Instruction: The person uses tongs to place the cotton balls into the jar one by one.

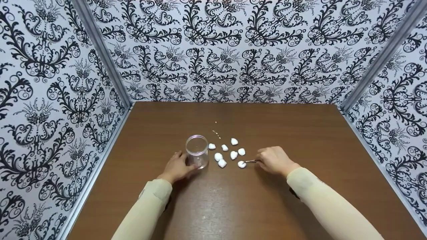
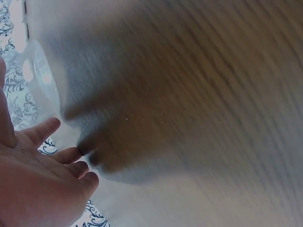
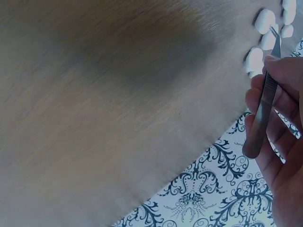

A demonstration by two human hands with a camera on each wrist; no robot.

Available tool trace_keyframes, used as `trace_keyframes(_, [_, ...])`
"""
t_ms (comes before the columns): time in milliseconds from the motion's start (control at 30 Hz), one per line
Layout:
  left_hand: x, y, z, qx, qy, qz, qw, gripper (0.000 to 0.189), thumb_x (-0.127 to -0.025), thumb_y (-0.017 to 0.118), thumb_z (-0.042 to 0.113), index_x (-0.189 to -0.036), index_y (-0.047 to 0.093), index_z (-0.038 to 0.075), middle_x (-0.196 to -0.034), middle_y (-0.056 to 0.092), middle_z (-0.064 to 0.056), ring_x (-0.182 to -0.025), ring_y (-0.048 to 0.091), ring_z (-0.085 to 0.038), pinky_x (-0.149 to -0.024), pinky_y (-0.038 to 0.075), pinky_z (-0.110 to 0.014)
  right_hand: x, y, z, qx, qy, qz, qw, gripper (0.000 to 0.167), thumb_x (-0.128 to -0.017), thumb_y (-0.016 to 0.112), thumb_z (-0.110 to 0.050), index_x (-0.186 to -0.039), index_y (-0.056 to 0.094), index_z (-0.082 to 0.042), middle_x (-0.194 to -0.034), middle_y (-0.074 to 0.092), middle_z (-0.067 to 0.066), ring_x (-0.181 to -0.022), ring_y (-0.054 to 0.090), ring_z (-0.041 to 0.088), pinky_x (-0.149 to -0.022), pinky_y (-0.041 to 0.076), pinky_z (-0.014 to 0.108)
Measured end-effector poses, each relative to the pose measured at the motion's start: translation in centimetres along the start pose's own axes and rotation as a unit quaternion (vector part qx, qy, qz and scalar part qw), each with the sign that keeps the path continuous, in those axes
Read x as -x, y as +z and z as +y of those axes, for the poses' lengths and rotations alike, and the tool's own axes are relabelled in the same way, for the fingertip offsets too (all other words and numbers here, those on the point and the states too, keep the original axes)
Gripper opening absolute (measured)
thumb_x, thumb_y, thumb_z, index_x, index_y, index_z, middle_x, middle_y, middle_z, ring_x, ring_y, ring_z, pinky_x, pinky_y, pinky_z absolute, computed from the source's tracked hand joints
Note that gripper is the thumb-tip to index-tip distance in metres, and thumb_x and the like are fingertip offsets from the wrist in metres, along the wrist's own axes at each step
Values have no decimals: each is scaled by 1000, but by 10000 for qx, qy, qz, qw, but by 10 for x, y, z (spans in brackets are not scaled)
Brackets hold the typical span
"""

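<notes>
A clear jar (image 1: 196, 155) with an uncovered mouth stands upright left of several white cotton balls (image 1: 234, 155). My left hand (image 1: 178, 167) is at the jar's left side, its thumb at the jar's lower front. In the left wrist view the fingers of my left hand (image 2: 47, 165) are extended loosely near the jar's base (image 2: 46, 78). My right hand (image 1: 273, 160) pinches metal tweezers (image 3: 265, 99) between thumb and fingers. The tweezers' tips are at the nearest cotton ball (image 1: 242, 164), which is at table level; whether they grip it I cannot tell.
Brown wooden table (image 1: 213, 206) under everything. A few small pale specks (image 1: 217, 134) lie behind the jar and cotton balls. Patterned walls (image 1: 227, 60) enclose the table at the back and both sides.
</notes>
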State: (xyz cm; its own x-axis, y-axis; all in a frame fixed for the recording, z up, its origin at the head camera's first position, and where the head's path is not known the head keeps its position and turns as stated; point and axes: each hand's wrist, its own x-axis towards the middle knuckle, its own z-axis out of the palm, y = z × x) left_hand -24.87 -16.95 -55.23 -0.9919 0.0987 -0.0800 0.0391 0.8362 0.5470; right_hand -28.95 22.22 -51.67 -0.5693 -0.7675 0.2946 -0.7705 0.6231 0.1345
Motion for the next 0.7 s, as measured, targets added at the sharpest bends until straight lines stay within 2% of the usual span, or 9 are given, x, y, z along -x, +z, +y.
trace_keyframes(400, [1, 0, 0, -12, 19, 71, 10000, 81, -88, 68, 56, -144, 50, 1, -152, 34, -31, -142, 26, -48, -112, 26, -58, -11, -16, 2, -157, -50, 263, 9995, 3, -79, 77, -13, -77, 75, -14, -71, 59, -6, -55, 56, 13, -47, 48, 37])
trace_keyframes(700, [0, 0, 0, -11, 22, 90, 10000, 79, -88, 69, 54, -144, 50, 0, -152, 34, -31, -142, 27, -47, -112, 25, -57, -46, -41, 0, -166, -223, 698, 9972, 3, -78, 78, -15, -80, 77, -17, -71, 59, -6, -55, 58, 17, -46, 47, 39])
